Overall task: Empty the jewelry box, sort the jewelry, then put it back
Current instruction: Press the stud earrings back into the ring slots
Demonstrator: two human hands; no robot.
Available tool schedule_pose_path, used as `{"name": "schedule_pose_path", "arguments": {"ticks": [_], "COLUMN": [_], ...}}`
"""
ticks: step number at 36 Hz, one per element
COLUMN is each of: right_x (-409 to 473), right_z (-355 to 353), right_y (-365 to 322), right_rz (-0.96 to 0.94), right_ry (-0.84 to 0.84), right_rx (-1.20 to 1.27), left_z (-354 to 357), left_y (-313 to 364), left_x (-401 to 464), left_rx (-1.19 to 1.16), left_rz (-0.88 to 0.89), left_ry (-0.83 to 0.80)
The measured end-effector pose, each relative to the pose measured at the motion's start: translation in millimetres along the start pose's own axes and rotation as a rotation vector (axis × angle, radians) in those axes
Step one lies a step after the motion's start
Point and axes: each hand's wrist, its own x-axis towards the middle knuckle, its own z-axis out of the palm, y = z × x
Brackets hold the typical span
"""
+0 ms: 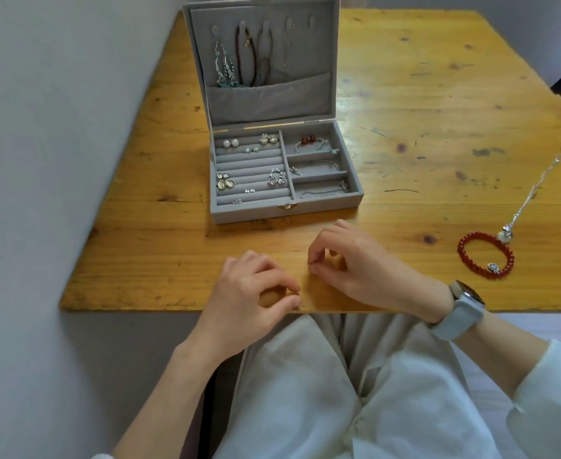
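The grey jewelry box [285,210] stands open on the wooden table [438,111]. Necklaces [236,61] hang inside its raised lid. Earrings [231,143] sit in the ring rolls on the left, and bracelets [315,144] lie in the three right compartments. A red bead bracelet [468,256] and a silver chain with a pendant [531,197] lie on the table at the right. My left hand [255,293] and my right hand [355,260] hover close together in front of the box. Each pinches thumb to forefinger on something too fine to make out.
A white wall [57,160] runs along the table's left side. The table's front edge [173,308] is just under my hands. My right wrist wears a watch with a white strap [461,313]. My lap in light clothing is below.
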Motion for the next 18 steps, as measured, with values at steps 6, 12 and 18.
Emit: {"name": "schedule_pose_path", "arguments": {"ticks": [6, 12, 18], "right_x": [10, 24, 35], "right_z": [-13, -14, -14], "right_y": [-3, -4, -3], "right_rz": [0.132, 0.180, 0.204], "right_ry": [0.070, 0.121, 0.178], "right_rx": [0.195, 0.299, 0.350], "left_z": [-1, -23, -48], "left_y": [-1, -3, -19], "left_x": [5, 30, 74], "left_rx": [0.002, -0.131, -0.053], "left_rz": [-0.001, -0.211, -0.378], "left_ry": [-0.028, 0.170, 0.243]}}
